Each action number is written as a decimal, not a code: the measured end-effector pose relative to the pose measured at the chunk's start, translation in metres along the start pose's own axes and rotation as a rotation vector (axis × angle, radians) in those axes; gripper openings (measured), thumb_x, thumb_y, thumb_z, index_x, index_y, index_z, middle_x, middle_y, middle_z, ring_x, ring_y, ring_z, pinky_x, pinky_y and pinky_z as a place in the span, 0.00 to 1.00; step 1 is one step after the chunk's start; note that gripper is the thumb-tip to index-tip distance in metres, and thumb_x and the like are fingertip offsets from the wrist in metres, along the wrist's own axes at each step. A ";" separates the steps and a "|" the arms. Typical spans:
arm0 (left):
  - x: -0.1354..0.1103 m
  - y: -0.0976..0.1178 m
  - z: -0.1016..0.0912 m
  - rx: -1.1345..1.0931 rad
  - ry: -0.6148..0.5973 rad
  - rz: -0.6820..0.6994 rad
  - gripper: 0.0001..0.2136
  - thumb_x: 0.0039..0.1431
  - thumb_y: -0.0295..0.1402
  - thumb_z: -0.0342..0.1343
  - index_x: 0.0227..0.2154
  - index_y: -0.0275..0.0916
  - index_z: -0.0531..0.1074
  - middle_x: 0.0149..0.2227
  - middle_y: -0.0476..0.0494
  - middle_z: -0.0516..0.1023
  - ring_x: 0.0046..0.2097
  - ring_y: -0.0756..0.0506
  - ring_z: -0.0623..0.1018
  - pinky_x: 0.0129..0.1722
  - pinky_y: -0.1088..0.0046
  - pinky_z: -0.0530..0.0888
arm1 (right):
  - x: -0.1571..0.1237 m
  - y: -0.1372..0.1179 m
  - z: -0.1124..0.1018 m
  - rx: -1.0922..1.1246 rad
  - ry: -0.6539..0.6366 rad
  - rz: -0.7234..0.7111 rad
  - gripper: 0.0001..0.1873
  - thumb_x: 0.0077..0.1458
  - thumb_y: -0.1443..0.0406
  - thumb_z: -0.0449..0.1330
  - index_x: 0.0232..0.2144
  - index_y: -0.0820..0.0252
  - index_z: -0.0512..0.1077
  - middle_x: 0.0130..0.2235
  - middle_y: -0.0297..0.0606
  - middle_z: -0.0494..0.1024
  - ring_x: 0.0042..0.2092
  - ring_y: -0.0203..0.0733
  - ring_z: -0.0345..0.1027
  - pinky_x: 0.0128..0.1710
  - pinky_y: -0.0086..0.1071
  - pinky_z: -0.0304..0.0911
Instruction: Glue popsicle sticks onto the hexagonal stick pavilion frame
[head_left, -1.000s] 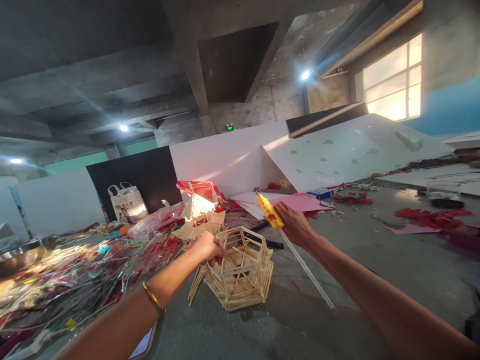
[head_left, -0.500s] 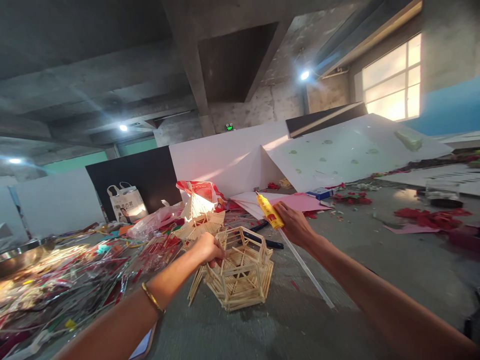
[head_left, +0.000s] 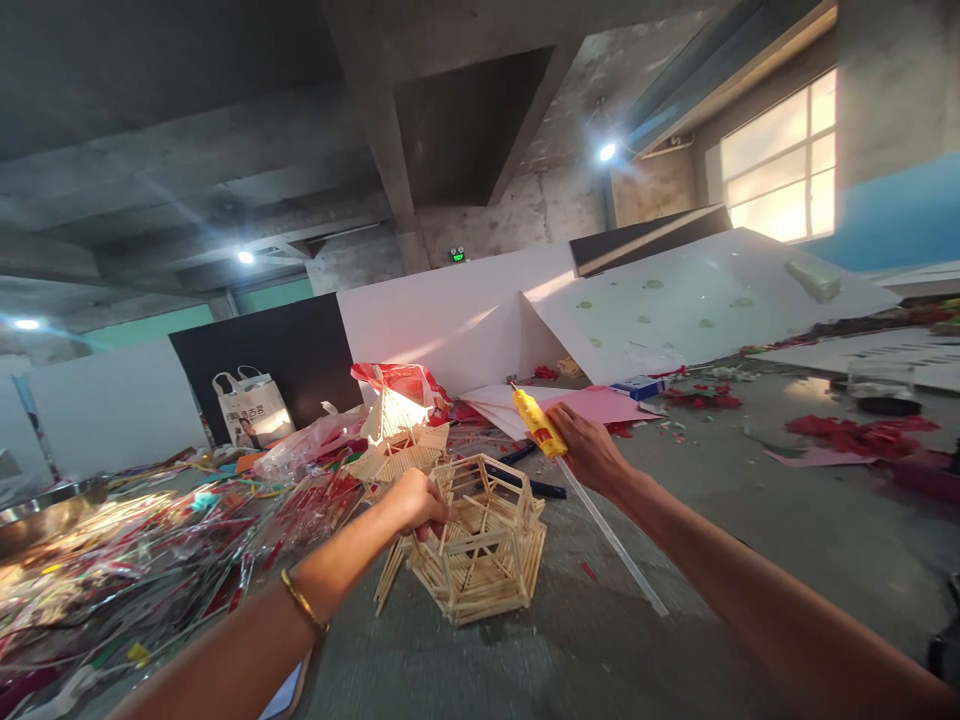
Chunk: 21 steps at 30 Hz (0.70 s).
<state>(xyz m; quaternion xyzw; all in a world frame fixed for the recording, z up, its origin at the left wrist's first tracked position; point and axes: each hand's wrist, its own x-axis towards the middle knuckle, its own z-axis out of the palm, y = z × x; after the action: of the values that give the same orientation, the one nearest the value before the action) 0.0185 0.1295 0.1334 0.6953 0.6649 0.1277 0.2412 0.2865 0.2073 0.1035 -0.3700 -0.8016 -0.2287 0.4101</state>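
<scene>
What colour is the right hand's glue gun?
The glue gun is mostly yellow; head view.

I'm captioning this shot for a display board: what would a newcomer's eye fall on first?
Probably the bright yellow glue gun near the middle, held in the right hand, with a long clear stick running from its back end. Just left and lower, a six-sided wooden-stick frame rests on the floor, the left hand gripping its left edge. Behind it, a pointed stick roof glows in sunlight.
</scene>
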 end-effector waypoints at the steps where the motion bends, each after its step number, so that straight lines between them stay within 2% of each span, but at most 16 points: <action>1: 0.000 0.000 0.000 -0.003 -0.002 0.002 0.13 0.40 0.40 0.56 0.20 0.32 0.75 0.16 0.47 0.71 0.14 0.55 0.63 0.13 0.80 0.56 | 0.000 0.000 0.000 0.002 -0.003 0.004 0.03 0.53 0.67 0.50 0.32 0.60 0.59 0.33 0.40 0.68 0.32 0.40 0.62 0.25 0.30 0.49; 21: -0.007 0.004 0.000 -0.077 -0.005 0.025 0.10 0.41 0.37 0.57 0.18 0.33 0.73 0.17 0.48 0.71 0.14 0.56 0.63 0.12 0.82 0.54 | -0.001 0.004 0.002 -0.012 0.004 -0.010 0.04 0.51 0.68 0.50 0.33 0.59 0.58 0.34 0.40 0.68 0.33 0.41 0.62 0.25 0.30 0.49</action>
<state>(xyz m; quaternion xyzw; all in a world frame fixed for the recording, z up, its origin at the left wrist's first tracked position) 0.0218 0.1229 0.1367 0.6940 0.6503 0.1545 0.2676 0.2887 0.2111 0.1019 -0.3682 -0.8011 -0.2362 0.4086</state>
